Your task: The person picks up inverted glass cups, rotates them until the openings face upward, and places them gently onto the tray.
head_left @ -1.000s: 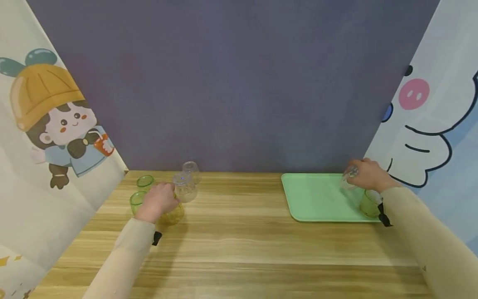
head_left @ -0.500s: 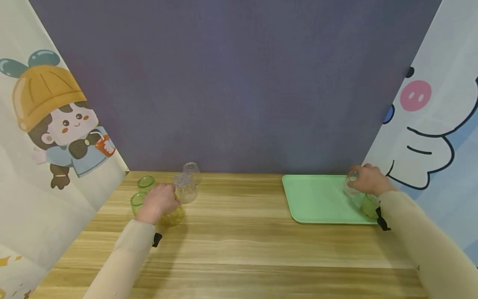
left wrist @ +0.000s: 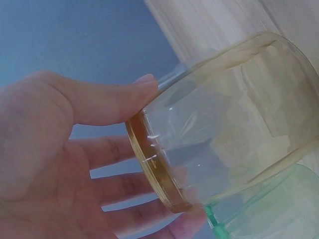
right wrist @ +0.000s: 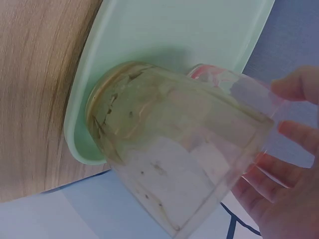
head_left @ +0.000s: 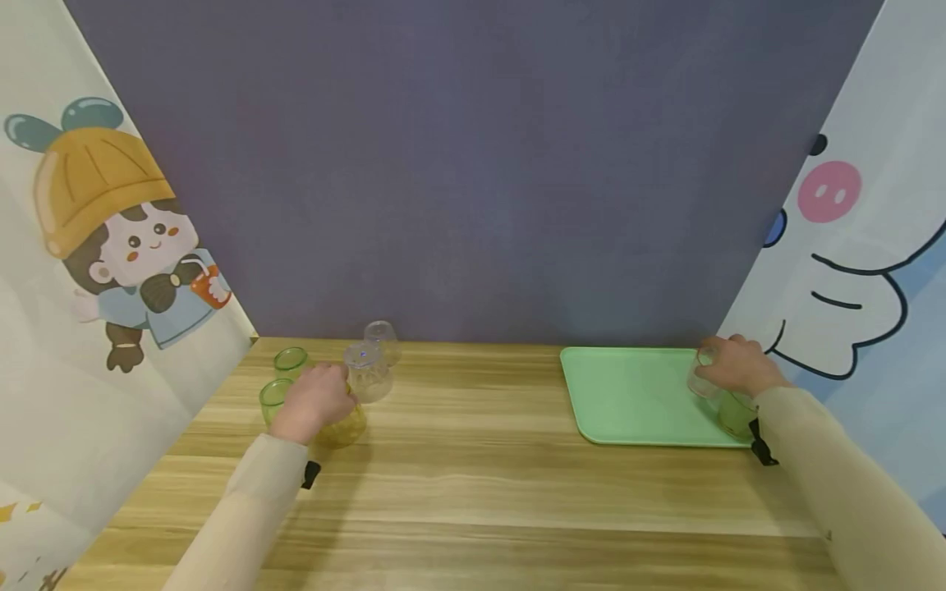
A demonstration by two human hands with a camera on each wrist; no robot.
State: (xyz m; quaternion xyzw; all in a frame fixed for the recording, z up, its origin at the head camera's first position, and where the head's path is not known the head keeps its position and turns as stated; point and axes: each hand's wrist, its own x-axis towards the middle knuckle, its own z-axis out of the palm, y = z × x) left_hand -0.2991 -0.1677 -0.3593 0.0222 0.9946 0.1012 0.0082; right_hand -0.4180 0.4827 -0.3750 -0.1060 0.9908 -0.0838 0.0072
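Observation:
At the left of the table my left hand point(head_left: 316, 400) grips an amber glass point(head_left: 344, 427); in the left wrist view thumb and fingers point(left wrist: 114, 99) wrap round its thick rim point(left wrist: 154, 167). On the other side, my right hand point(head_left: 745, 365) holds a clear glass point(head_left: 702, 379) upright at the far right of a pale green tray point(head_left: 628, 394). A yellowish-green glass point(head_left: 735, 417) stands on the tray just in front of it. In the right wrist view this glass point(right wrist: 164, 134) partly hides the clear one point(right wrist: 244, 89) and some fingertips.
Two green glasses point(head_left: 273, 402) stand left of my left hand, partly covered by it. Two clear glasses point(head_left: 367, 373) stand behind the amber one. A dark grey panel point(head_left: 473, 180) borders the table's back, with printed sheets at both sides.
My right hand has lowered the clear glass a little and moved it slightly right, and the glass has gone from tilted to upright. My left hand stays on the amber glass.

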